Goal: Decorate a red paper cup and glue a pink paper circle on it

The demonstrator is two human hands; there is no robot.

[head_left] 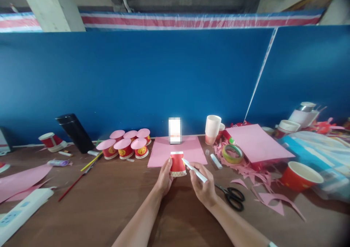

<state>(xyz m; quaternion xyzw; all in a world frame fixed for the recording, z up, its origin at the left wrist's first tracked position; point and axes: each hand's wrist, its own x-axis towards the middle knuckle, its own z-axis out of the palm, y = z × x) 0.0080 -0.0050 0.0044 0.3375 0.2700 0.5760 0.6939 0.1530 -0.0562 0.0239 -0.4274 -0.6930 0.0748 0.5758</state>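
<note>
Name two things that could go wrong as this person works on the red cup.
The white pen in the right hand could skid on the curved side of the red cup, which the left hand holds. The scissors lie close beside the right hand, so a sideways move might knock them.

The red cup [177, 163] appears to be smooth paper; the pen [201, 176] has a smooth plastic body. The pink sheets [159, 153] are matt paper. The tabletop [109, 203] appears wood-like, the scissor handles [234, 198] plastic
</note>
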